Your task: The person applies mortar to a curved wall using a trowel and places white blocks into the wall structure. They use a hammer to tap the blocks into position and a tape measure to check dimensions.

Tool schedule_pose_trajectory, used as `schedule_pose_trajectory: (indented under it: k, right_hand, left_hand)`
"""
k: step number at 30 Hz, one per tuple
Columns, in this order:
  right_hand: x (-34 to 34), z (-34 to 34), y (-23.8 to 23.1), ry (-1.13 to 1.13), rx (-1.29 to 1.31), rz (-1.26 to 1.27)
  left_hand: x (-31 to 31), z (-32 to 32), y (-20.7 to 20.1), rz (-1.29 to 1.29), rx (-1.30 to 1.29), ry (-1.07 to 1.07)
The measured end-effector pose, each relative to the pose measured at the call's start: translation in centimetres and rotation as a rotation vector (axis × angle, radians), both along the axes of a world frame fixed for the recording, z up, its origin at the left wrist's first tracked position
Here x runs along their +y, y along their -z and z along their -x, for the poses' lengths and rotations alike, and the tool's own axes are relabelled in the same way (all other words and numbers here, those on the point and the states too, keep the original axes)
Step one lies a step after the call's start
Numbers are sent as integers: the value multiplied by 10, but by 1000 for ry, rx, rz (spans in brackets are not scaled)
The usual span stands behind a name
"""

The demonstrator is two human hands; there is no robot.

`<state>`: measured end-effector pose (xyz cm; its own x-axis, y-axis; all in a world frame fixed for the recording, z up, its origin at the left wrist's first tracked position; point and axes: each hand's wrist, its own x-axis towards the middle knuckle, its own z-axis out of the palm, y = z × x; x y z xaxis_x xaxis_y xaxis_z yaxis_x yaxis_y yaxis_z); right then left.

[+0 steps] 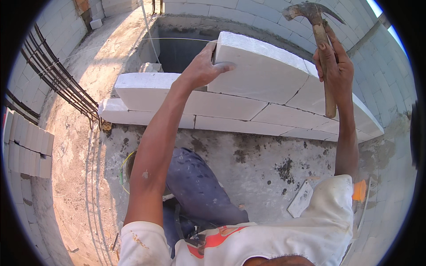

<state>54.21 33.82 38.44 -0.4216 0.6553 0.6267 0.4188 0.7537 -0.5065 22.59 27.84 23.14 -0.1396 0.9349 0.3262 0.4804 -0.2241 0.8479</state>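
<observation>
Left hand (203, 66): fingers spread wide, palm flat against the left end of the top white block (259, 66), thumb lying across the near face, fingertips hooked over the far upper edge. Right hand (336, 66): closed around the wooden handle of a claw hammer (320, 48), raised upright at the right end of the same block, rusty head high and far, handle butt showing below the fist.

Top white block: resting as the uppermost course of a low block wall (222, 106), slightly tilted, left end overhanging the course beneath. Wall: three stepped courses of white blocks with thin mortar joints, running from near left to right.

Beyond the wall: a dark rectangular pit (182, 48), with a taut string line (177, 39) stretched across just above it. Near side of the wall: stained concrete floor (262, 168), a small flat tile offcut (301, 198) lying on it at the right, an orange-handled tool (359, 190) just beside that.

Far left: bundle of dark steel reinforcing bars (57, 75) leaning along the curved block wall, stack of white blocks (29, 148) at the left edge. Bottom: blue trouser knee (195, 181), white shirt (310, 235).
</observation>
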Motion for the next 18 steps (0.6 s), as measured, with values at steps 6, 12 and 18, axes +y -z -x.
schedule_pose_trajectory:
  k: [6,12,18]
  right_hand:
    - [20,1,-1,14,-459,-51]
    - [18,-6,4,52,-149,160]
    - [23,-29,-12,177,-189,196]
  left_hand:
    - [4,-9,-4,-8,-53,47]
    - [5,-5,-1,-17,-23,27]
    - [7,-9,4,-39,-25,1]
